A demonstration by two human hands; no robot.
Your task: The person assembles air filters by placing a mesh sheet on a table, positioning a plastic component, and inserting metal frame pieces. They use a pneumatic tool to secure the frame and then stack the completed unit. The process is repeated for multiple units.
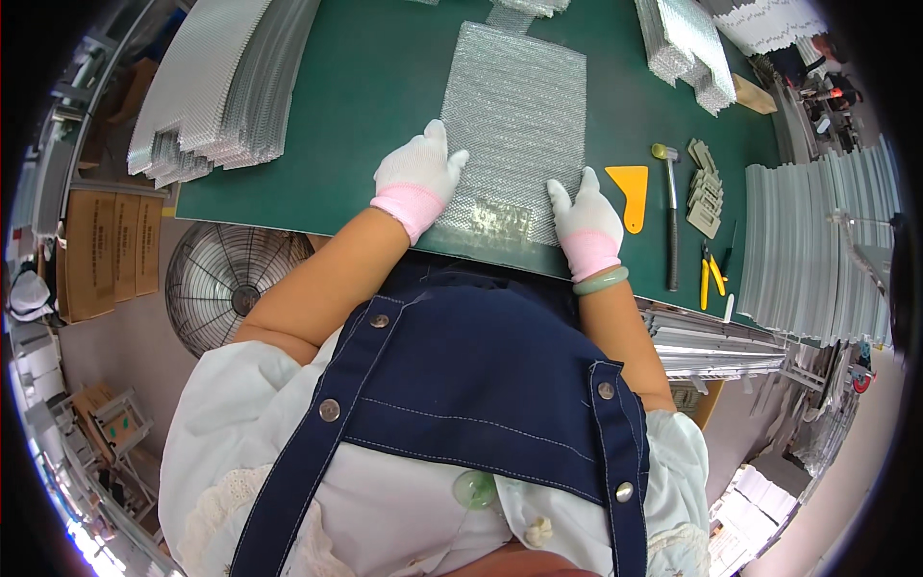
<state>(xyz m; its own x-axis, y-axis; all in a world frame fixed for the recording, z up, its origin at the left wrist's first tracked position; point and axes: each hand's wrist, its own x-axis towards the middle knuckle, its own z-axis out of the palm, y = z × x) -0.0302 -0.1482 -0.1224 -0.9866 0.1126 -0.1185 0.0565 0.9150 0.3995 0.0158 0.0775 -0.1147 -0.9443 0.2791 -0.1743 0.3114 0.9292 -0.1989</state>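
Observation:
A silvery, rectangular sheet of corrugated metal mesh lies flat on the green tabletop in front of me. Near its lower end is a shiny, smooth strip; whether this is part of the sheet or a separate piece I cannot tell. Both hands wear white gloves with pink cuffs. At the sheet's left edge rests my left hand, thumb and forefinger apart, the thumb reaching over the mesh. My right hand touches the lower right edge, its fingers spread. The undersides of both hands are hidden.
Stacks of similar mesh stand at the far left and far right. Right of the sheet lie a yellow scraper, a hammer, grey flat pieces and yellow-handled pliers. A fan stands below the table's left edge.

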